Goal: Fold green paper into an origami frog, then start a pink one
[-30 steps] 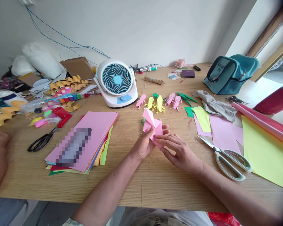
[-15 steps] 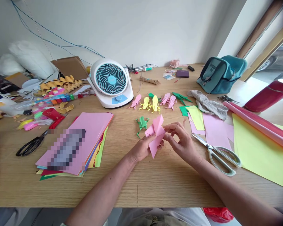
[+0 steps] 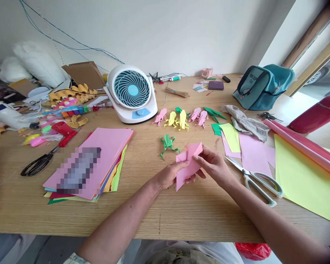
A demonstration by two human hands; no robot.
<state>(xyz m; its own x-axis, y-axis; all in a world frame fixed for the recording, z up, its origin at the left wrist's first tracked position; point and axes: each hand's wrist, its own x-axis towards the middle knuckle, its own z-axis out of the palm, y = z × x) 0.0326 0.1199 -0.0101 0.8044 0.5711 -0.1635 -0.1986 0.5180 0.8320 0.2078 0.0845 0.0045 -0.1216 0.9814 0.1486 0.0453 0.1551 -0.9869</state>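
Note:
A folded sheet of pink origami paper point(image 3: 189, 161) is held above the table between both hands. My left hand point(image 3: 170, 175) is closed on its lower left part, thumb on top and fingers underneath. On its right edge my right hand point(image 3: 213, 163) pinches the paper, thumb in front. Just beyond the paper lies a green origami frog point(image 3: 168, 142). Farther back stands a row of folded paper figures, among them a yellow one point(image 3: 183, 120) and a pink one point(image 3: 161, 116).
Scissors point(image 3: 254, 179) lie right of my right hand, by pink sheets point(image 3: 254, 154) and a yellow sheet point(image 3: 305, 179). At left are a stack of coloured paper point(image 3: 112, 143) and black-handled scissors point(image 3: 38, 164). A fan point(image 3: 133, 95) stands behind; a teal bag point(image 3: 264, 88) sits back right.
My right hand has closed onto the pink paper's right edge. The paper's upper part looks flatter and has tilted right; its small left flap no longer sticks out.

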